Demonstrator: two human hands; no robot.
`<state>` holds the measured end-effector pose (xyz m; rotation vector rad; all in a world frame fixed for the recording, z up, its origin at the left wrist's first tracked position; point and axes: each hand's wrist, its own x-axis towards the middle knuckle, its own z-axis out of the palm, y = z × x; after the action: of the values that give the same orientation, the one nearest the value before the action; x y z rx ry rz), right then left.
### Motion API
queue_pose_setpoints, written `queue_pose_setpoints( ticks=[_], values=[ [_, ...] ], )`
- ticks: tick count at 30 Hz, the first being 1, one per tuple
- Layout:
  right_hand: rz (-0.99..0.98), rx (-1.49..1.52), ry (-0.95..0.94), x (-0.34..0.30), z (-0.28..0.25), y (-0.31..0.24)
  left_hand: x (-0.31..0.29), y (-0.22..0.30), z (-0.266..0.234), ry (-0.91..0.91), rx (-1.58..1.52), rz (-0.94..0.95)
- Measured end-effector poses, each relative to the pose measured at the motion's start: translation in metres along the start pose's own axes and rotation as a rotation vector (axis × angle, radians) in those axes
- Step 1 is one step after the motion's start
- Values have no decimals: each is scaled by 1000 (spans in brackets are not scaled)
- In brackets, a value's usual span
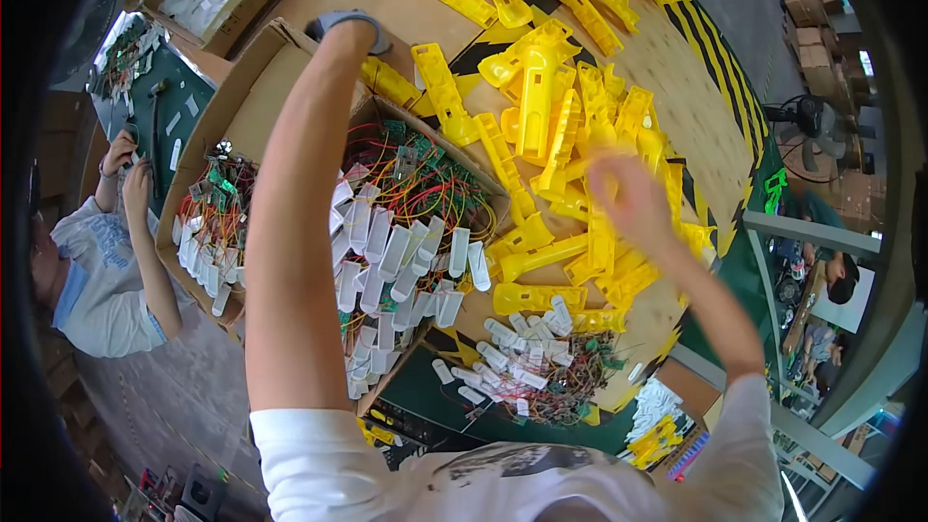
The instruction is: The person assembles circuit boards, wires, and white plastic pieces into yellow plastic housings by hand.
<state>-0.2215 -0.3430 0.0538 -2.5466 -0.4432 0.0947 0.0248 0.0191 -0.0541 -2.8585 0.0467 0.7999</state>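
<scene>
The left hand (350, 27) is reaching far up to the top middle of the frame. It is wearing a grey glove and resting on the edge of a big cardboard box (253, 97). I cannot tell if it is gripping anything. The box is sitting in the middle left and is holding white plastic pieces (396, 261) with tangled wires (425, 184). The right hand (628, 198) is blurry, right of the middle, over a pile of yellow plastic shells (551, 126). Its fingers look loose, but I cannot tell if it is holding one. Another person (97, 280) is sitting at the left edge.
</scene>
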Motion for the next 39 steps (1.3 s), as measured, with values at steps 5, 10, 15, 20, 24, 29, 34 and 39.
queue_pose_setpoints(
  ticks=[5,10,15,20,24,29,34,39],
  values=[
    [337,-382,194,206,-22,136,-59,56,-36,-100,-144,-40],
    [338,-434,-44,264,-21,144,-32,52,5,505,-601,135],
    [58,-305,-65,235,-22,178,-70,163,-49,527,-1064,1096],
    [56,-189,-65,148,-2,162,-17,110,-114,812,-601,309],
    [97,35,-149,99,-13,123,33,122,-55,705,-434,31],
    [291,378,-512,111,-61,141,-18,159,-44,597,-411,121],
    [311,-80,101,164,-67,196,-33,167,-59,560,-395,439],
    [406,-6,-86,157,-36,258,-67,231,-42,587,-622,1017]
  ],
)
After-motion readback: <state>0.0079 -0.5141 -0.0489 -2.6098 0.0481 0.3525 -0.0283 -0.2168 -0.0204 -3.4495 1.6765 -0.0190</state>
